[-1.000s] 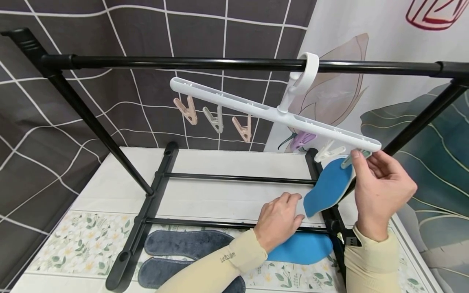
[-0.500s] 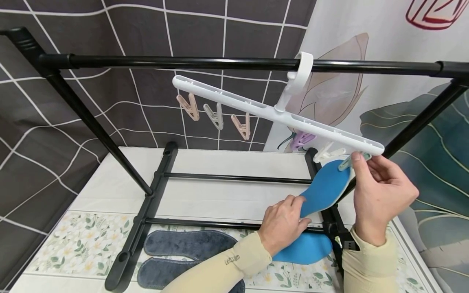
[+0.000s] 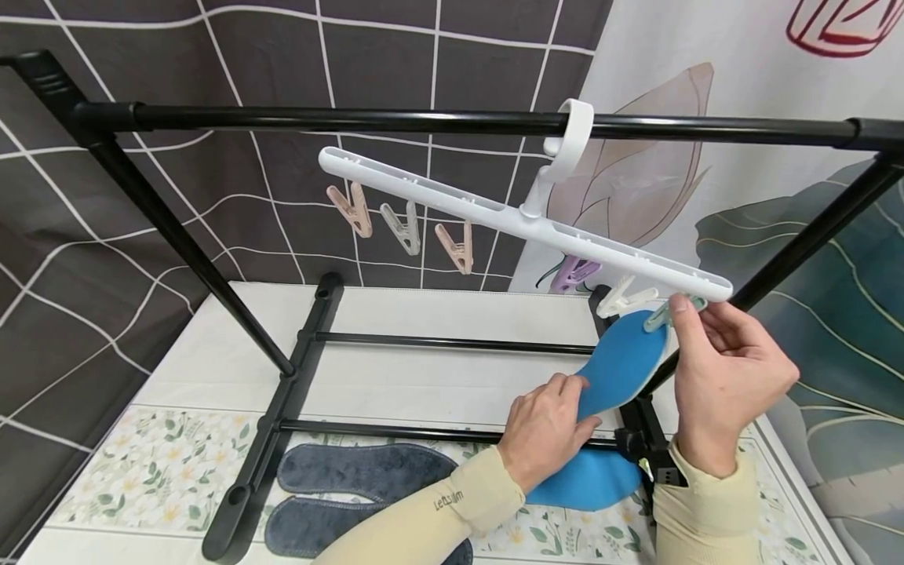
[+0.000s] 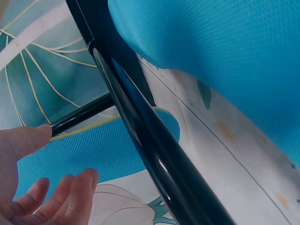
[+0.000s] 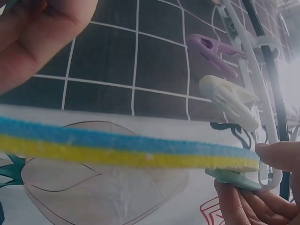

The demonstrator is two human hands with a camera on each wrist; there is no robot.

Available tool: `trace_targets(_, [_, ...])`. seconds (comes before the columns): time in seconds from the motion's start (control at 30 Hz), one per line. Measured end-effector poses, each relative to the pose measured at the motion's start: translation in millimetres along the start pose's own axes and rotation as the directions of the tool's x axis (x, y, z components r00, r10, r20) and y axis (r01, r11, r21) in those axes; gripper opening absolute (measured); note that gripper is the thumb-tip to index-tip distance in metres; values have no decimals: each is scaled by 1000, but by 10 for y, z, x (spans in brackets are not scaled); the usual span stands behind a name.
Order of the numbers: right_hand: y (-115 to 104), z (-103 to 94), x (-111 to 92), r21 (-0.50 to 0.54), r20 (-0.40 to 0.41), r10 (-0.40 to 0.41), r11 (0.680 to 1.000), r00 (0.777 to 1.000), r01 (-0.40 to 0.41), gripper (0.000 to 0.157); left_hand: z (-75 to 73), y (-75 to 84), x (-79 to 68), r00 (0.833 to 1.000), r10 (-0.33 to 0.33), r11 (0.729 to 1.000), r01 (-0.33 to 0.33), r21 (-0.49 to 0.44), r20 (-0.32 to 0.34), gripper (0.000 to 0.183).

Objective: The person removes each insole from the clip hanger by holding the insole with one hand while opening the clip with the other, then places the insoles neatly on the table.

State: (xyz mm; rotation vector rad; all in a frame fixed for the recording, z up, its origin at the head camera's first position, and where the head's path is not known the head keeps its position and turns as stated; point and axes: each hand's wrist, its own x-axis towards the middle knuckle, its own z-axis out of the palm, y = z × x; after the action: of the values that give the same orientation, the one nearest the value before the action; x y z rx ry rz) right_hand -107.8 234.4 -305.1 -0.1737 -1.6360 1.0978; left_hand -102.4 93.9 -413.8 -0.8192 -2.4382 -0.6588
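A blue insole (image 3: 621,362) with a yellow underside hangs by its upper end from a pale green clothespin (image 3: 657,318) at the right end of a white clip hanger (image 3: 523,223). My right hand (image 3: 734,380) pinches that clothespin between thumb and fingers, as the right wrist view also shows. My left hand (image 3: 544,431) is at the insole's lower end and overlaps it. In the left wrist view its thumb and fingers are spread apart, with the insole's ribbed blue face (image 4: 112,154) behind them. A second blue insole (image 3: 600,482) lies flat below.
The hanger hooks over the black top rail (image 3: 353,119) of a rack. Other clothespins on it, including a purple one (image 3: 575,272) and a white one (image 3: 625,298), hold nothing. Two grey insoles (image 3: 367,467) lie at the front. The rack's lower bar (image 3: 388,429) crosses above the floral mat.
My left hand has moved slightly right onto the insole's lower end. The hanger's hook has slid left along the rail, and the clothespin, insole and right hand have shifted slightly left.
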Motion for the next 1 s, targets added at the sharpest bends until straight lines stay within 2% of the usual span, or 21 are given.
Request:
trace_targets(0.53, [-21,16,-23,-12,5,1,1000,1000,-1,22,19,20,25,1000,10,999,-11,-36,-27,32])
trace_targets(1.0, [-40,14,-25,-35,27,-1,999,1000,2,23,21,10,35,998,10,1000,-11,-13,-59,25])
